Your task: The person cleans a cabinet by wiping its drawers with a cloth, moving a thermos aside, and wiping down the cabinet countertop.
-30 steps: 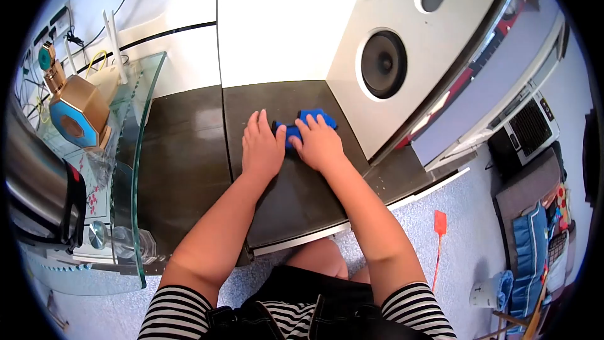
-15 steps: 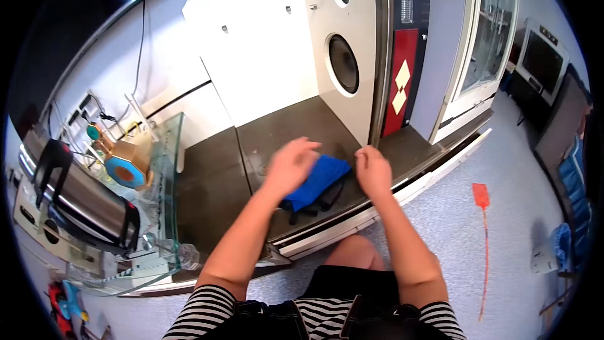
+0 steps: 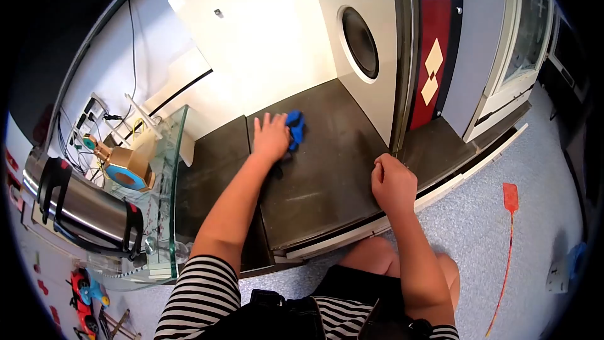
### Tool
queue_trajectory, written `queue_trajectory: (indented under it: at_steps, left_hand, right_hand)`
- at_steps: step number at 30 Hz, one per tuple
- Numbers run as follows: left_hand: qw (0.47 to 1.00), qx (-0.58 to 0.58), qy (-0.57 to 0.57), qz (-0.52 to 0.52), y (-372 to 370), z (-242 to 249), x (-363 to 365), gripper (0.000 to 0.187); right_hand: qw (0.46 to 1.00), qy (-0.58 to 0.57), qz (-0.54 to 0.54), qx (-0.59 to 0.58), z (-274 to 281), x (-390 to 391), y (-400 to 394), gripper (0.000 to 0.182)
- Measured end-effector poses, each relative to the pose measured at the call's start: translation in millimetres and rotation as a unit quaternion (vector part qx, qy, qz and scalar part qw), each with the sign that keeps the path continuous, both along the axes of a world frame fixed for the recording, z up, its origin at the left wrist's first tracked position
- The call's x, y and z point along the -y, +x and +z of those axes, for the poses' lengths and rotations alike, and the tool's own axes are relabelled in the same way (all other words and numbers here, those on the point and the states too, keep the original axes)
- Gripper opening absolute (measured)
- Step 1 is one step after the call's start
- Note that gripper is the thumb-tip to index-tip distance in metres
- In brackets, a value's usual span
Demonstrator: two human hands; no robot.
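My left hand (image 3: 272, 140) lies on the dark cabinet top (image 3: 321, 170), pressing a bunched blue cloth (image 3: 295, 128) that shows along its thumb side. Its fingers stretch toward the back wall; part of the cloth is hidden beneath the hand. Near the front right of the same surface, my right hand (image 3: 395, 184) is closed in a fist beside the foot of the white speaker (image 3: 371, 97), and I see nothing in it. Faint light smudges mark the dark top between the two hands.
On the left, a glass shelf (image 3: 178, 195) holds a steel kettle (image 3: 94, 204) and a gold-and-blue octagonal object (image 3: 128, 168). A white router (image 3: 148, 116) and cables stand behind. A red fly swatter (image 3: 510, 198) lies on the floor at right; a toy car (image 3: 85, 299) sits lower left.
The blue cloth has gone from the front of the cabinet top to farther back and left, bunched under my left hand. My right hand stays near the front edge, closed. The view has shifted.
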State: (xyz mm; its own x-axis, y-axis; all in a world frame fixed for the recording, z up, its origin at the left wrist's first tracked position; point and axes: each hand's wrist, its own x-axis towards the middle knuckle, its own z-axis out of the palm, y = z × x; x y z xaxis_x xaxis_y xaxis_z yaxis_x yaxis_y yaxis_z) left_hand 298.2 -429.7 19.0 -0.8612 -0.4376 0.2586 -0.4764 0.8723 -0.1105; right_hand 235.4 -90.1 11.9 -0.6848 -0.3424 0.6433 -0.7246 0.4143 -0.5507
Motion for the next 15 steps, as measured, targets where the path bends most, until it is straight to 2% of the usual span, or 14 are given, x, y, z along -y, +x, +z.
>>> queue_trajectory:
  at_steps: [2,3,4,6,7,10,12,13,15]
  left_hand:
    - [0.998,-0.025,-0.032,0.041,-21,-6,33,0.046]
    - [0.995,-0.085,-0.03,0.03,-33,-17,52,0.039]
    - [0.991,-0.092,0.058,0.075,-44,-9,49,0.035]
    - [0.993,-0.1,-0.021,0.066,-58,-12,47,0.031]
    - [0.993,-0.096,-0.021,0.061,-62,-14,50,0.031]
    - [0.994,-0.108,0.018,0.026,-61,-9,46,0.039]
    - [0.991,-0.123,0.043,-0.001,-53,-9,29,0.058]
    - [0.992,-0.106,0.073,-0.012,-48,-5,19,0.074]
    - [0.992,-0.096,0.066,-0.051,-35,-5,-8,0.073]
  right_hand:
    - [1.0,-0.009,-0.002,-0.004,3,0,2,0.006]
    - [1.0,-0.005,-0.005,-0.002,3,0,3,0.006]
    - [1.0,-0.014,-0.002,0.005,4,1,3,0.005]
    - [1.0,-0.023,-0.006,0.015,3,2,2,0.004]
    - [1.0,-0.016,-0.005,0.014,3,2,1,0.004]
    - [1.0,-0.022,-0.004,-0.003,-1,3,0,0.005]
    - [1.0,0.004,-0.012,-0.008,-1,2,0,0.007]
    - [1.0,-0.002,-0.012,-0.01,-1,2,0,0.007]
    - [1.0,0.002,-0.014,-0.017,-2,2,0,0.006]
